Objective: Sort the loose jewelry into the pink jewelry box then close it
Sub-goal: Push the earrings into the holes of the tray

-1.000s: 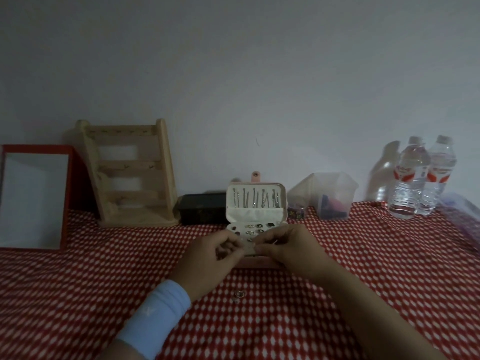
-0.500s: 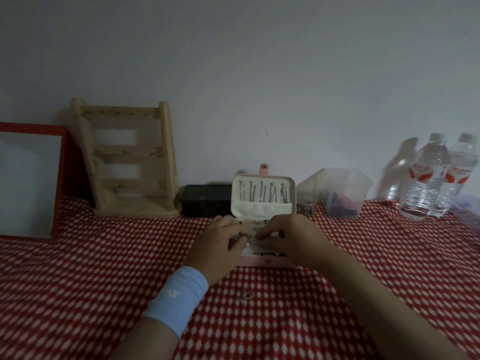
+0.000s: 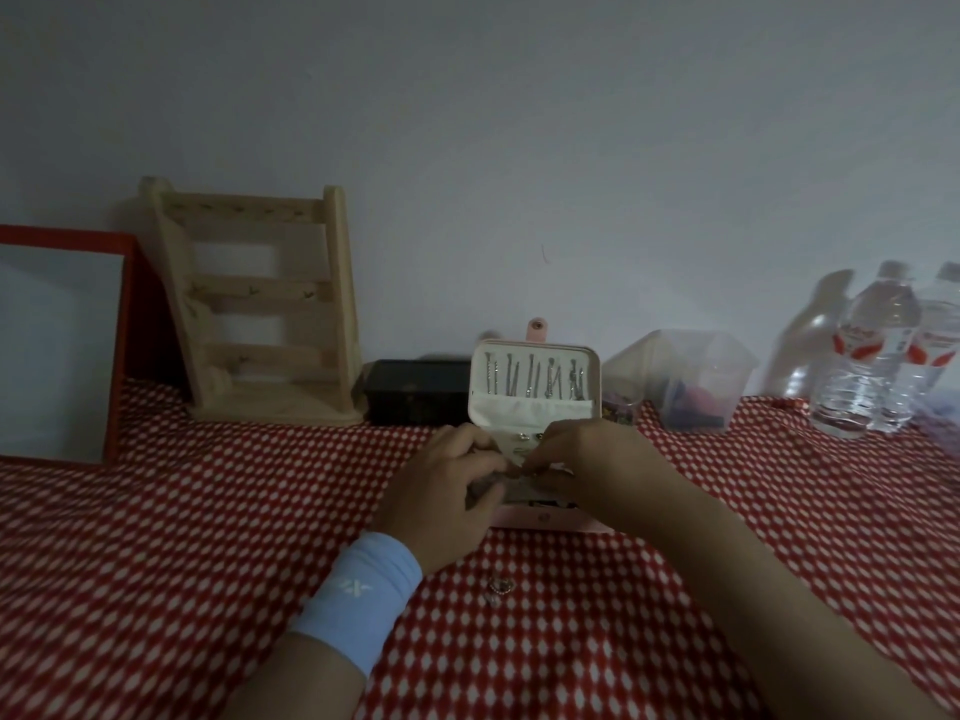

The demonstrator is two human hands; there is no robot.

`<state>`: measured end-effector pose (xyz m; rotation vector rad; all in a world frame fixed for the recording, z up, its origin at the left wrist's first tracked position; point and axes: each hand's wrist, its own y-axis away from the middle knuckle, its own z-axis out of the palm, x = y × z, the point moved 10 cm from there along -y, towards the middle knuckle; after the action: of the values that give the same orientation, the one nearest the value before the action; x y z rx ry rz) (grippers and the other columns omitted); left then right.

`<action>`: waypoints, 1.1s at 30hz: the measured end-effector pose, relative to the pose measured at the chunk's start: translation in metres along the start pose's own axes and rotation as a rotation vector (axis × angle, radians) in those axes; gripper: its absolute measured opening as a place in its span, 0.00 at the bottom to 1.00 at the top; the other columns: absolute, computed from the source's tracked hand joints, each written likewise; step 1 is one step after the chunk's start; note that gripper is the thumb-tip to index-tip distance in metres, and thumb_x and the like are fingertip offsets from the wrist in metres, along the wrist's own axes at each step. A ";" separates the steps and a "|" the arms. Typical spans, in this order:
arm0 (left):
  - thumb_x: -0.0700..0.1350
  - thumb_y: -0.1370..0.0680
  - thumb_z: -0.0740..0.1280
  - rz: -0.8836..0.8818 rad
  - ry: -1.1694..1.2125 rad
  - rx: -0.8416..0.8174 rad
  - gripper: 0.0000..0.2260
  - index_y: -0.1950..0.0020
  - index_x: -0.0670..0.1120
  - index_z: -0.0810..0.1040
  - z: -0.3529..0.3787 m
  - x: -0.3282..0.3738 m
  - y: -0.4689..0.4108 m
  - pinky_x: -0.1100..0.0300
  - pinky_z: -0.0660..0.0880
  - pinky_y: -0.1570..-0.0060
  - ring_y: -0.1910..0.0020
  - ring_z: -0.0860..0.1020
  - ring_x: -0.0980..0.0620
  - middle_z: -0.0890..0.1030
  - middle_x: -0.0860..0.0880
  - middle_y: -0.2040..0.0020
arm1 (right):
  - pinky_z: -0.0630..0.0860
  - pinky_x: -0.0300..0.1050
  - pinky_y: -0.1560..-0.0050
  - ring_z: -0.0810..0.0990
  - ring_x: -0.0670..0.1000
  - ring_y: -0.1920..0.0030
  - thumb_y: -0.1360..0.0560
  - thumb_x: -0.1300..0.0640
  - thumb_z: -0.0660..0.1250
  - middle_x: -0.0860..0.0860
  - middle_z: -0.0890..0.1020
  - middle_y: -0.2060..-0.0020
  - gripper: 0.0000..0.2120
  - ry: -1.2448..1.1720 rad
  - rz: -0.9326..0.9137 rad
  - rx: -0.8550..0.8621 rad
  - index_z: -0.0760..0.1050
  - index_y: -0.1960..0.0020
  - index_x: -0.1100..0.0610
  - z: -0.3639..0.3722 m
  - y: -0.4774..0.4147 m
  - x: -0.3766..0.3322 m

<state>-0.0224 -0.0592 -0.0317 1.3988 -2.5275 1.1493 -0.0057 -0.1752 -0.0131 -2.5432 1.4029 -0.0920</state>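
After left hand (image 3: 441,496) and right hand (image 3: 597,465) sank onto the pink box (image 3: 543,519), fingers' (image 3: 550,446) hold is unclear.

Centre of red-checked cloth counter (image 3: 156,537): open pink jewelry box (image 3: 545,519). Left of box, outward: black rectangular case (image 3: 415,389), pale wooden ladder-shaped stand (image 3: 265,314), red-framed white board (image 3: 57,350). Right of box: clear plastic tub (image 3: 696,381), then two clear plastic water bottles (image 3: 872,350). Before box: small silver jewelry piece (image 3: 498,587). Left hand (image 3: 441,501), right hand (image 3: 597,470): over box base.
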 end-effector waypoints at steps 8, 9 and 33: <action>0.47 0.24 0.67 0.024 -0.039 -0.012 0.07 0.49 0.54 0.84 0.000 0.003 0.000 0.74 0.65 0.52 0.48 0.68 0.62 0.73 0.58 0.47 | 0.78 0.46 0.42 0.79 0.46 0.44 0.21 0.50 0.68 0.43 0.82 0.43 0.11 0.008 -0.023 0.005 0.82 0.40 0.44 -0.001 -0.003 -0.005; 0.47 0.24 0.67 0.023 -0.040 -0.006 0.07 0.50 0.53 0.84 0.000 0.003 0.000 0.74 0.65 0.52 0.48 0.68 0.62 0.73 0.58 0.47 | 0.78 0.46 0.42 0.79 0.47 0.44 0.21 0.50 0.68 0.43 0.82 0.43 0.10 0.011 -0.033 0.005 0.82 0.40 0.43 0.000 -0.004 -0.006; 0.47 0.23 0.64 -0.111 -0.095 -0.230 0.05 0.58 0.52 0.77 -0.015 0.012 0.039 0.69 0.71 0.67 0.66 0.76 0.59 0.78 0.56 0.65 | 0.78 0.39 0.47 0.81 0.42 0.54 0.22 0.48 0.69 0.42 0.85 0.51 0.09 -0.167 -0.062 -0.140 0.84 0.44 0.45 0.011 0.032 -0.055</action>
<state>-0.0633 -0.0454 -0.0395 1.5425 -2.5084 0.7637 -0.0604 -0.1433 -0.0281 -2.6363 1.3096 0.2096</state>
